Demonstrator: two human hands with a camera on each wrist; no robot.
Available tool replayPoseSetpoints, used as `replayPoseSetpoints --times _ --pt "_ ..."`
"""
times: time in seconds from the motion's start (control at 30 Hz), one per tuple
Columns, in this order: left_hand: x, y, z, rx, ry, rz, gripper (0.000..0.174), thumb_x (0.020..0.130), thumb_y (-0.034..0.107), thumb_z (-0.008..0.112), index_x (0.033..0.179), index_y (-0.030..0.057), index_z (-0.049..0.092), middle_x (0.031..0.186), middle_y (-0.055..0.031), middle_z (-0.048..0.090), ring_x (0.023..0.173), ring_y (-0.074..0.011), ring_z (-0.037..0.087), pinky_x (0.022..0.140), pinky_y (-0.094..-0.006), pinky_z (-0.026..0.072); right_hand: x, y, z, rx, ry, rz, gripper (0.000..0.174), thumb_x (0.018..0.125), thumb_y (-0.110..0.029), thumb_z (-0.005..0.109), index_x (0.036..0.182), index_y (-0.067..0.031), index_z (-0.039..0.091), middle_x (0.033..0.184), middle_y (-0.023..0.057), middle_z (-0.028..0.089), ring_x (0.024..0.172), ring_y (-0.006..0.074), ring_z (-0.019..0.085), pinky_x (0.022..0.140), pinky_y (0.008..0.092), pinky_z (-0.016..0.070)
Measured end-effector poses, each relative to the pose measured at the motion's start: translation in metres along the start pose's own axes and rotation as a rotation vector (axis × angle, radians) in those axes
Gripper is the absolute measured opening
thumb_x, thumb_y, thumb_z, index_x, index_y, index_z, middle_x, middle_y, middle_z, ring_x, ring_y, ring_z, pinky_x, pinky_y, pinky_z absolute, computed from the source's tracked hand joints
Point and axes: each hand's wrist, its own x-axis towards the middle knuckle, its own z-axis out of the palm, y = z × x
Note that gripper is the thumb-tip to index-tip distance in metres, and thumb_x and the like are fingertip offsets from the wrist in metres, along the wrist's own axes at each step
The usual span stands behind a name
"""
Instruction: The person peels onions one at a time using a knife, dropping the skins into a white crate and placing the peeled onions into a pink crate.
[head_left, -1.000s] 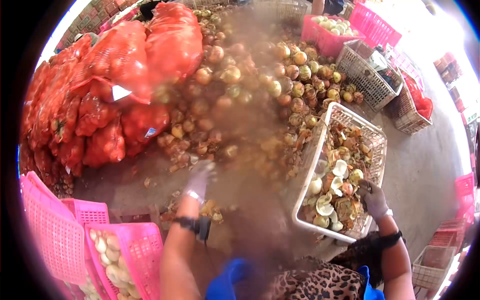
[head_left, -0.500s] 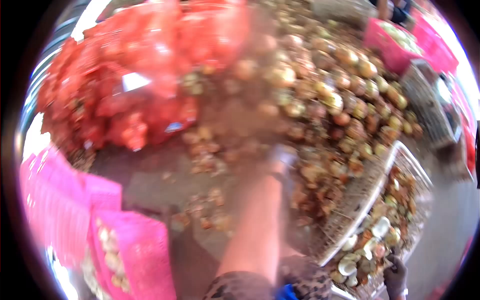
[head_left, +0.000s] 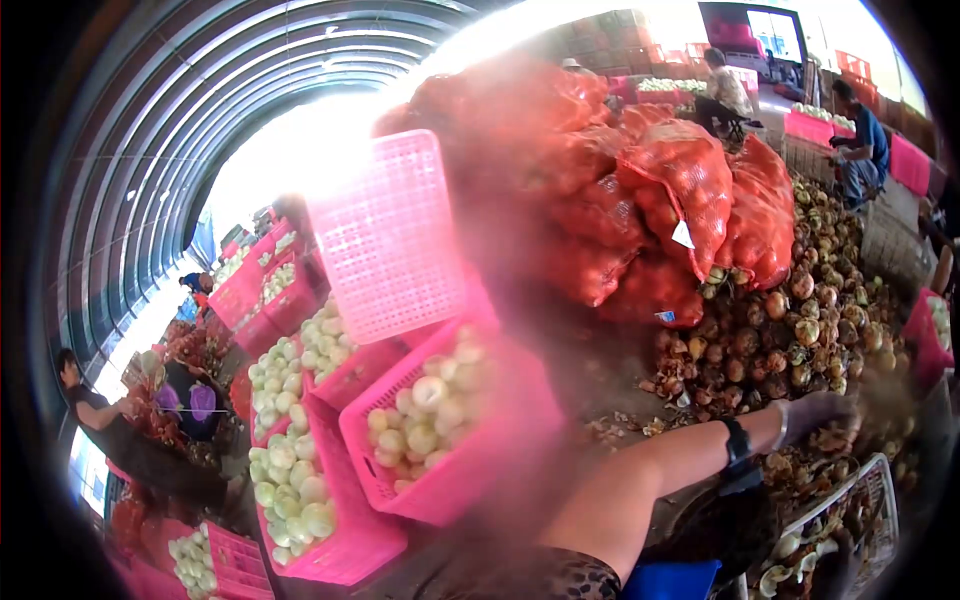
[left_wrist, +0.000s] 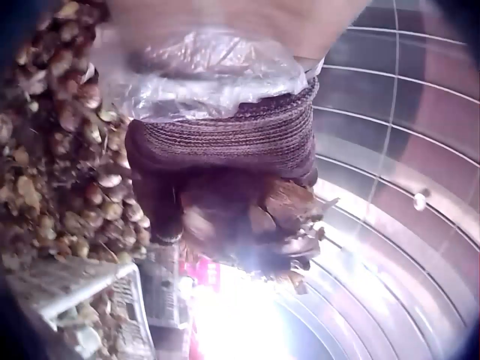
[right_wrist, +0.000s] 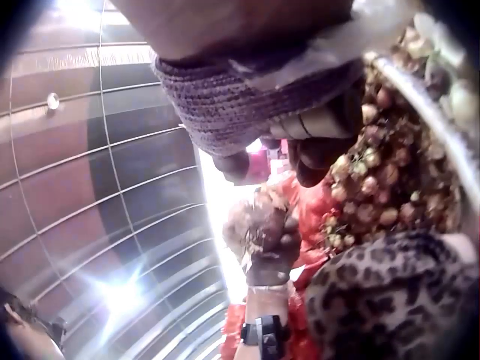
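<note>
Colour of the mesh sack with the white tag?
Mesh sack: red; best in the head view.

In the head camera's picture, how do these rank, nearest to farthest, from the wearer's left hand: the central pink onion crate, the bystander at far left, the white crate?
From the left hand:
1. White crate, lower right, just below the hand in view.
2. Central pink onion crate, well to the left.
3. Bystander, at the far left edge.

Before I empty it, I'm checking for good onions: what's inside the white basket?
In the white basket, pale onion pieces and brownish scraps show. Whatever lies beneath them is covered, and the head view cuts off part of the basket.
</note>
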Motion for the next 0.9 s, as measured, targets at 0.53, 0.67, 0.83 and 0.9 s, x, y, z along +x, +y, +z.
replayPoseSetpoints --times 0.53,0.67,0.83,0.9 --pt "0.029 -0.115 0.167 -0.148 -0.118 -0.004 0.076 0.076 0.028 0.075 0.136 0.0054 0.036 0.131 -0.0126 0.047 0.115 -0.0262 0.051 0.098 -0.0369 0.0447 0.018 0.078 -0.052 0.17 0.294 -0.362 0.05 0.086 -0.009 0.063 0.133 -0.0009 0.048 0.115 0.0115 0.06 0.094 0.0197 0.061 0.077 0.0309 0.0542" --pt "0.037 -0.119 0.168 -0.258 -0.187 -0.118 0.079 0.07 0.027 0.08 0.134 0.0059 0.038 0.128 -0.0133 0.049 0.113 -0.026 0.053 0.097 -0.0375 0.0473 -0.026 0.001 -0.05 -0.255 0.443 -0.316 0.063 0.073 -0.007 0.078 0.13 -0.0008 0.053 0.101 0.0018 0.063 0.087 0.0105 0.057 0.075 0.027 0.0511" --pt "0.076 -0.118 0.158 -0.387 -0.178 -0.121 0.084 0.063 0.027 0.086 0.131 0.0065 0.041 0.125 -0.0141 0.052 0.112 -0.0258 0.056 0.095 -0.0382 0.0506 -0.031 0.02 -0.083 0.018 0.544 -0.134 0.038 0.08 -0.014 0.071 0.117 -0.0078 0.062 0.089 0.0059 0.067 0.077 0.0105 0.061 0.071 0.0271 0.0516" --pt "0.079 -0.117 0.155 -0.332 -0.18 -0.042 0.092 0.058 0.027 0.089 0.132 0.0071 0.039 0.127 -0.0141 0.051 0.113 -0.0262 0.055 0.096 -0.039 0.0505 -0.035 0.011 -0.086 0.007 0.532 -0.111 0.029 0.082 -0.016 0.068 0.111 -0.0085 0.066 0.081 0.0071 0.067 0.073 0.0097 0.061 0.069 0.0276 0.0513"
